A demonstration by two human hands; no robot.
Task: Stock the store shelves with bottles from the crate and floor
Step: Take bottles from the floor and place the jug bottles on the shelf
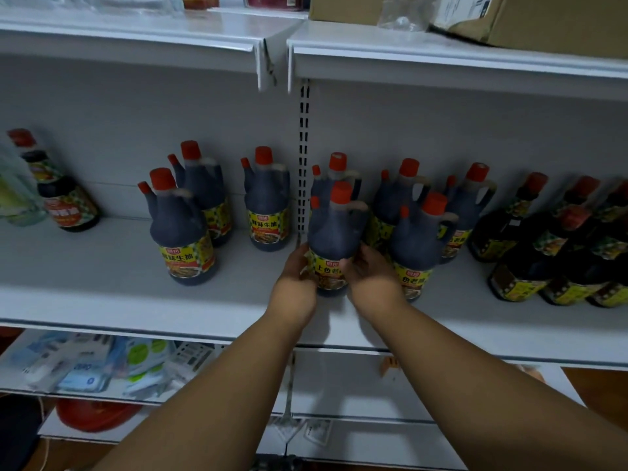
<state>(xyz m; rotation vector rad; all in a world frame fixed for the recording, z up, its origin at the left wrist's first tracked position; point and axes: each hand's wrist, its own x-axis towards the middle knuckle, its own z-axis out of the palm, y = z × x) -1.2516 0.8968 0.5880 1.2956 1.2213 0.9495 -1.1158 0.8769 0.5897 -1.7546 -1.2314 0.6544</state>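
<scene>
Bottle (334, 239) of dark sauce, red cap, yellow label, standing at the centre of the frame on the middle shelf (102, 294), right in front of the slotted upright (303, 158) between the two bays; clasped low on the label from both sides, left hand (295, 270) on its left flank, right hand (367, 266) on its right, fingers curled round the body, base apparently on the shelf surface though hidden by the hands. Already stocked, by the look of it: a second bottle (419, 246) just beside on the right, three more (401, 195) in a row behind; to the left of centre a front bottle (183, 229) with two behind it; at the right edge a cluster of darker bottles (550, 253) packed close together; at the far left one lone bottle (57, 188) beside something pale and blurred. Plenty of bare shelf left of centre and along the front edge, so probably mid-task rather than near the end; rows uneven, gaps open. Crate and floor stock out of view, so no telling how many remain. Cardboard boxes (530, 18) on the top shelf at upper right; blurred packets (91, 365) on the shelf below at lower left.
</scene>
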